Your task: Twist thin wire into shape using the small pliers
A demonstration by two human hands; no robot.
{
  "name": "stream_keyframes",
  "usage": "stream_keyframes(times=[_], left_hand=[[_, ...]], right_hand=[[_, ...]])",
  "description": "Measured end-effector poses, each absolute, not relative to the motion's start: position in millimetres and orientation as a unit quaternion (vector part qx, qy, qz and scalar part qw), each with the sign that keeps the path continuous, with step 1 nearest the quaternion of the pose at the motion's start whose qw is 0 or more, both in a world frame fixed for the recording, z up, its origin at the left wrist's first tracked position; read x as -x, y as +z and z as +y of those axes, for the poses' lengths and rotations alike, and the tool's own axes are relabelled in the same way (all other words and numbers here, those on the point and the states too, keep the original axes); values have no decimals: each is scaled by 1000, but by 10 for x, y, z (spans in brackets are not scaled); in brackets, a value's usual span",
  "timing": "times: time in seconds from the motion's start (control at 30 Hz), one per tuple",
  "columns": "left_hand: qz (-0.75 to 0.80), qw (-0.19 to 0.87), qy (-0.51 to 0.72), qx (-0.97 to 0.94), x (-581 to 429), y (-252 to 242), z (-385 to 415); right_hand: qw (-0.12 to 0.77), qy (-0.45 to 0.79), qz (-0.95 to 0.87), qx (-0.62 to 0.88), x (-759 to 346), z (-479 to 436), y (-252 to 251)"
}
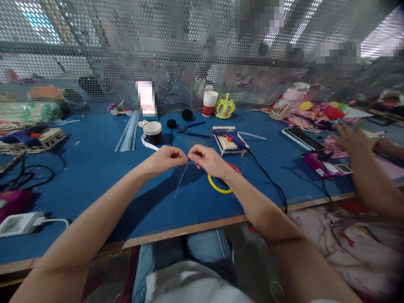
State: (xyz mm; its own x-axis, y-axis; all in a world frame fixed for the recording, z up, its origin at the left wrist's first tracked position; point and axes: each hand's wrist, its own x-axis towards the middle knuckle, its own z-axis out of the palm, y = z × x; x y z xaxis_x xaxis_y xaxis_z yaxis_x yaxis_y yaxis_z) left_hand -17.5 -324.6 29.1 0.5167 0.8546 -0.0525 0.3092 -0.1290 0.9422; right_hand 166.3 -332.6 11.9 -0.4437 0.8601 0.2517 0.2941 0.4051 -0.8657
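Note:
Above the blue table, my left hand (167, 160) and my right hand (208, 160) meet fingertip to fingertip, both pinched closed. From between them a thin, twisted silvery wire (180, 182) hangs down at a slant. At its top is a small dark bit (188, 159), mostly covered by my fingers. Beneath my right wrist lies a yellow and red ring (217, 187). Just beyond my hands are a black pom-pom on a stem (171, 123), blue-handled pliers (193, 129) and a roll of white ribbon (152, 134).
A blue glue gun (229, 136) rests on a stick rack, its cord running to the table edge. Behind stand paper cups (209, 104), a yellow-green crown (225, 107) and a phone (147, 99). Glue sticks (128, 134) lie left. A co-worker's hand (345, 134) is at right.

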Motion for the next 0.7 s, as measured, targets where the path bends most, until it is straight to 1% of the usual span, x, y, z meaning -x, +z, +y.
stream_keyframes(times=[0.27, 0.37, 0.43, 0.53, 0.7], left_hand=[[438, 480, 298, -700, 62, 314, -3211], [448, 478, 323, -683, 47, 283, -3237], [456, 486, 329, -669, 57, 245, -3251], [458, 515, 335, -643, 94, 176, -3251], [430, 581, 351, -595, 136, 91, -3253]], right_hand=[[361, 292, -774, 431, -1679, -3268, 140], [344, 240, -790, 446, -1655, -3234, 181], [325, 236, -796, 454, -1631, -3205, 199], [317, 312, -773, 452, -1587, -3166, 183], [378, 526, -665, 373, -1552, -3152, 51]])
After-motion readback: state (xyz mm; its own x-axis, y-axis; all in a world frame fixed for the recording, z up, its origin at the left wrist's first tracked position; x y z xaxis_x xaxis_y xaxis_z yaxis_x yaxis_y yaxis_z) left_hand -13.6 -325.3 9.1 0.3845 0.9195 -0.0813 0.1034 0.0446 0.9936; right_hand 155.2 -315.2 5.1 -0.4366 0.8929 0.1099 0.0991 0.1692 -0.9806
